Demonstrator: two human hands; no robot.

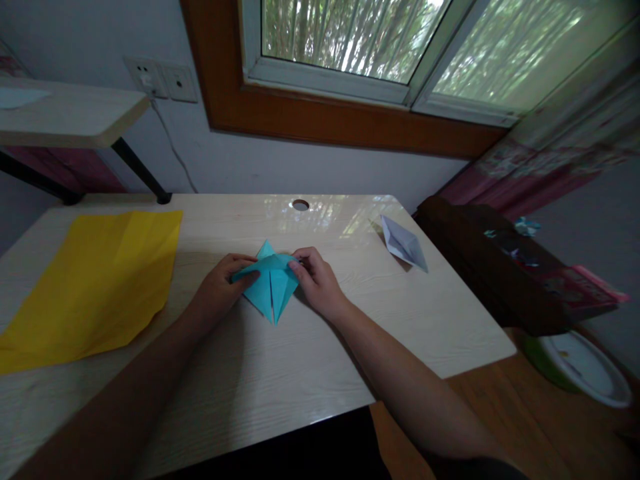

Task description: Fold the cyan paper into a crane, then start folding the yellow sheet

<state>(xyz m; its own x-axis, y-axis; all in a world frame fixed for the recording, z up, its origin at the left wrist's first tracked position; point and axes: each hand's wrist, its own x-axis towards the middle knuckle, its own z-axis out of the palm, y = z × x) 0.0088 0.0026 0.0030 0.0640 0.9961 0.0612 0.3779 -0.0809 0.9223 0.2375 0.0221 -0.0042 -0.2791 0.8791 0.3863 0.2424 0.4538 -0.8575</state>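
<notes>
- The left hand [220,283] is laid on the left flank of the blue folded paper [270,281], its fingers curled and its thumb pressed onto the upper left flap.
- The right hand [315,277] is set on the right flank, fingertips pinched on the upper right corner of the same paper.
- The blue folded paper is kept flat on the worktop [280,373], roughly midway between the left and right edges and nearer the far edge than the near one; one point is turned toward the near edge, a smaller tip toward the far edge.
- A centre crease is seen running down to the near point; the fold in hand is judged to be a flap being brought in to that line.
- For a clean result, the flap edges are best matched to the centre crease before any pressure is applied, and the crease is then sharpened from the middle outward.
- The paper is best held down by one hand while the other is drawn along the fold, so that slipping on the glossy surface is avoided.
- A yellow sheet [95,287] is spread at the left edge, well apart.
- A white folded paper [404,243] is left near the far right corner.
</notes>
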